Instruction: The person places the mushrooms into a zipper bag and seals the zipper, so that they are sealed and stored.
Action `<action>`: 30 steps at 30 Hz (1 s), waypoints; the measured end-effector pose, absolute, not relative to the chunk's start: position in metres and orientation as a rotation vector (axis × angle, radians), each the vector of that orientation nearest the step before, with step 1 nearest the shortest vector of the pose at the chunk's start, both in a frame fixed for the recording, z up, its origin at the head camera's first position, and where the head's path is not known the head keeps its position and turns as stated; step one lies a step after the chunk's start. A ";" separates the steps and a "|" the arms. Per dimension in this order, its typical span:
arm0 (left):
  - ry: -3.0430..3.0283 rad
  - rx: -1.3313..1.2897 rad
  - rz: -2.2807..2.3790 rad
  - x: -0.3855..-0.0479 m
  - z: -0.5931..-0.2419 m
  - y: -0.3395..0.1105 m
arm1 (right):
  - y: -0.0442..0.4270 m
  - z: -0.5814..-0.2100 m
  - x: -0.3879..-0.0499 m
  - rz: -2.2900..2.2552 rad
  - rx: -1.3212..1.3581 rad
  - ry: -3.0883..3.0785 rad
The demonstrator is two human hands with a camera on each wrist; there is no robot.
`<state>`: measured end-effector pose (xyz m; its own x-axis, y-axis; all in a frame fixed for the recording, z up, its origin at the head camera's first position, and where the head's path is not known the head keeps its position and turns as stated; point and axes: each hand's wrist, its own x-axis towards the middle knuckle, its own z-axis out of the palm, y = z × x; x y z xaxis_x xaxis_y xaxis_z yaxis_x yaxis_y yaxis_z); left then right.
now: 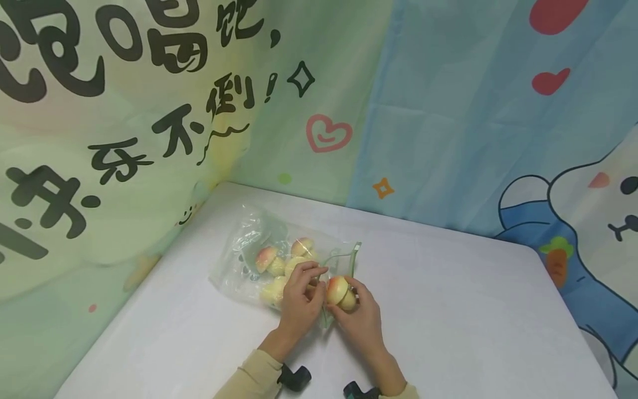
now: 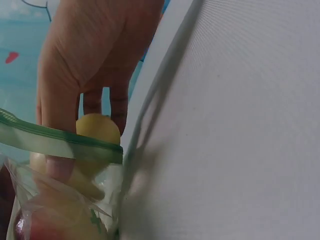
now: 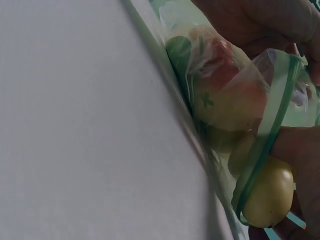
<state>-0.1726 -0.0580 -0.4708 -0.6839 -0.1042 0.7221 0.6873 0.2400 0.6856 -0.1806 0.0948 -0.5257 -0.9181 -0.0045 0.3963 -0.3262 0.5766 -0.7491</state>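
My right hand (image 1: 365,321) grips a toy mushroom (image 1: 337,291) with a red-and-yellow cap and a pale yellow stem, at the mouth of a clear zip bag (image 1: 226,271). In the right wrist view the yellow stem (image 3: 272,195) sticks out past the bag's green zip strip (image 3: 280,110), the rest lying behind the plastic. Close by on the left, my left hand (image 1: 300,305) pinches the bag near its opening, its fingertips partly hidden. Several similar mushrooms (image 1: 266,259) lie inside the bag.
The bag lies on a white-covered table (image 1: 463,316). Printed cloth backdrops (image 1: 438,138) stand along the table's left and far edges. Dark wrist camera mounts (image 1: 295,378) sit at both wrists.
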 end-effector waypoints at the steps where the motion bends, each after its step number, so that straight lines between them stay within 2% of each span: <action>1: -1.858 -0.527 -1.503 -0.172 -0.470 -0.058 | 0.093 -0.526 -0.180 1.276 0.268 -2.469; 6: -1.889 -0.510 -1.445 -0.172 -0.473 -0.057 | 0.088 -0.529 -0.181 1.286 0.260 -2.488; 16: -1.886 -0.509 -1.407 -0.189 -0.505 -0.057 | 0.084 -0.532 -0.185 1.267 0.368 -2.423; 30: -1.933 -0.510 -1.320 -0.187 -0.506 -0.055 | 0.079 -0.531 -0.186 1.422 0.427 -2.423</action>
<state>-0.1870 -0.0550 -0.5063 -0.6560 -0.0763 0.7509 0.6717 0.3946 0.6269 -0.1855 0.0792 -0.5312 -0.9114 -0.1029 0.3985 -0.3981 0.4661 -0.7901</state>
